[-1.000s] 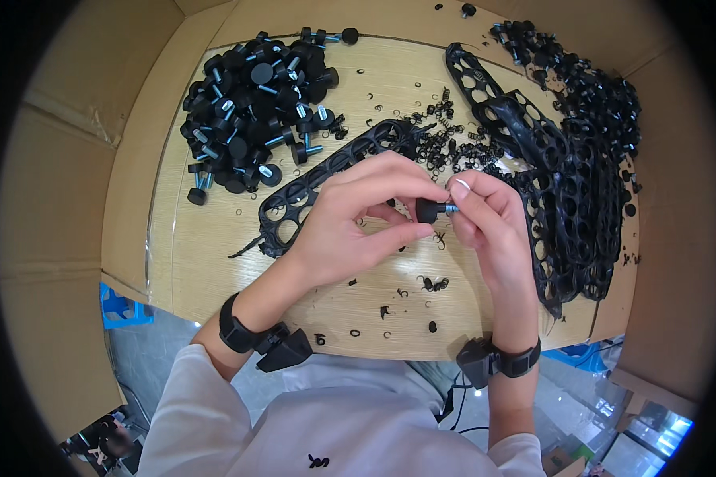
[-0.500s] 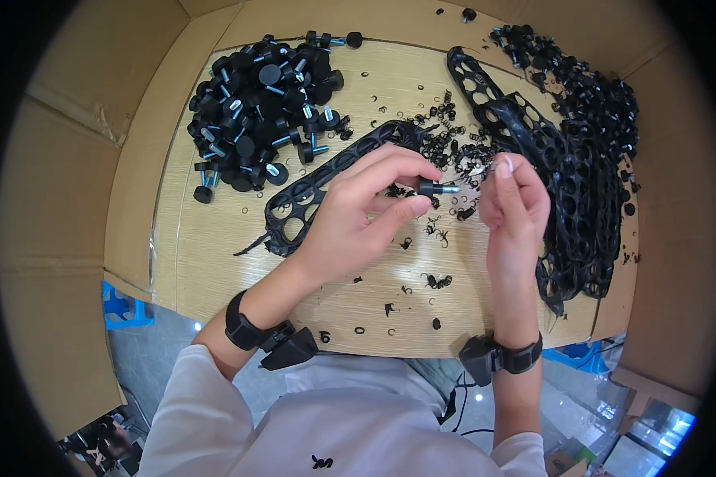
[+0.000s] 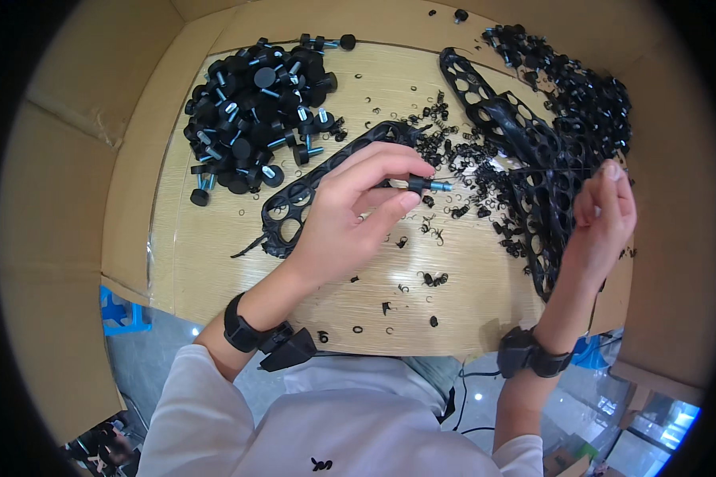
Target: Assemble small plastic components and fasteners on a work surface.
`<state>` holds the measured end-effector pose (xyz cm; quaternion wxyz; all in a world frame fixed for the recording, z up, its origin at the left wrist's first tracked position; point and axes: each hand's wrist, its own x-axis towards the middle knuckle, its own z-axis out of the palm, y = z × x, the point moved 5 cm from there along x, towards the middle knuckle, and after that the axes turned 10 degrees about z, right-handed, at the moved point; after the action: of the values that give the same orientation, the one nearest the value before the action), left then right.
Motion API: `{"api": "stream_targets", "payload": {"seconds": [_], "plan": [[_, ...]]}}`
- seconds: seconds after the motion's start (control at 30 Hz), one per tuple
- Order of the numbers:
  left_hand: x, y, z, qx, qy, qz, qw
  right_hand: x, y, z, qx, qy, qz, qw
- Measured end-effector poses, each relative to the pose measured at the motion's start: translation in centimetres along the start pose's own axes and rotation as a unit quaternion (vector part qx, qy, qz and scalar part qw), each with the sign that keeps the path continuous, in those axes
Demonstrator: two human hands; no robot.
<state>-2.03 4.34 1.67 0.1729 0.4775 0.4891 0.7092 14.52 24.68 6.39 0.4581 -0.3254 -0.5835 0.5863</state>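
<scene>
My left hand (image 3: 356,200) pinches a rubber-headed bolt (image 3: 429,185) between thumb and fingers. Its round head is black and its blue-silver threaded end points right. Over on the right, my right hand (image 3: 608,203) is closed, thumb against the fingertips. A thin dark line extends leftward from those fingertips, but what they grip is too fine to make out. Under and beside my left hand lies a black rubber strip with round holes (image 3: 288,193). Below the right hand's level are more such perforated strips (image 3: 525,127), piled and overlapping.
Large black-headed bolts (image 3: 250,111) form a heap at the far left. Smaller dark pieces (image 3: 589,95) pile up at the far right. Curled black scraps (image 3: 457,155) litter the tabletop (image 3: 334,294). Cardboard walls (image 3: 79,199) stand around it.
My right hand has moved right, away from the bolt, to over the perforated strips. My left hand keeps its pinch on the bolt and has barely shifted.
</scene>
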Motion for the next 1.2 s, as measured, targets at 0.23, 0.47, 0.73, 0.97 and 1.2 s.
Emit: {"api": "stream_targets", "payload": {"seconds": [0.23, 0.47, 0.73, 0.97, 1.2], "plan": [[0.0, -0.1, -0.1, -0.014, 0.002, -0.003, 1.0, 3.0, -1.6, -8.0, 0.013, 0.055, 0.025, 0.998], [0.1, -0.3, -0.8, -0.003, 0.009, -0.009, 1.0, 4.2, -2.6, -15.5, -0.059, 0.129, -0.009, 0.99], [0.3, -0.2, -0.2, -0.012, -0.012, 0.002, 1.0, 2.2, -6.2, -20.2, 0.002, 0.171, -0.125, 0.977], [-0.2, -0.6, -0.4, -0.024, -0.023, -0.029, 0.999, -1.6, -2.4, -2.3, -0.175, 0.016, -0.088, 0.981], [-0.2, 0.0, 0.5, -0.027, -0.034, -0.012, 0.999, -3.9, 0.5, 6.1, -0.207, -0.247, -0.023, 0.946]]}}
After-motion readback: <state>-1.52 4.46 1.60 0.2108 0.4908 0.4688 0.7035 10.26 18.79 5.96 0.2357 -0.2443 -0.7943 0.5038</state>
